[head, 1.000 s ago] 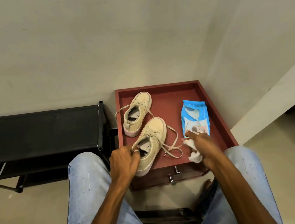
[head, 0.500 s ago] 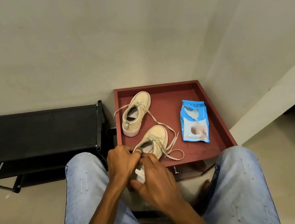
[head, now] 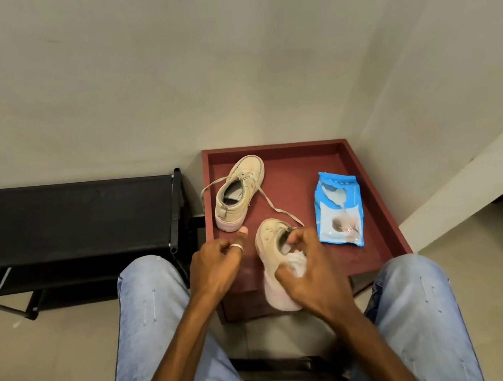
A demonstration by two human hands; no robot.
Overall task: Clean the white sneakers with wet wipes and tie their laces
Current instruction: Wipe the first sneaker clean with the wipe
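Note:
Two cream-white sneakers sit on a dark red tray-top table [head: 373, 238]. The far sneaker [head: 239, 191] stands upright at the back left, its laces loose across the table. The near sneaker [head: 270, 241] is tipped onto its side at the front edge, pale sole towards me. My right hand [head: 311, 278] grips it around the collar, with a white wet wipe [head: 297, 265] bunched under the fingers against the shoe. My left hand [head: 215, 264] hovers just left of that sneaker, apart from it, fingers loosely curled and thumb up, holding nothing I can see.
A blue pack of wet wipes [head: 338, 211] lies open at the table's right side. A black shoe rack [head: 70, 219] stands to the left against the wall. My knees in light jeans flank the table's front; a dark seat is below.
My right hand came over from the wipes pack with the wipe and took hold of the near sneaker. The sneaker tipped onto its side, and my left hand let go of it.

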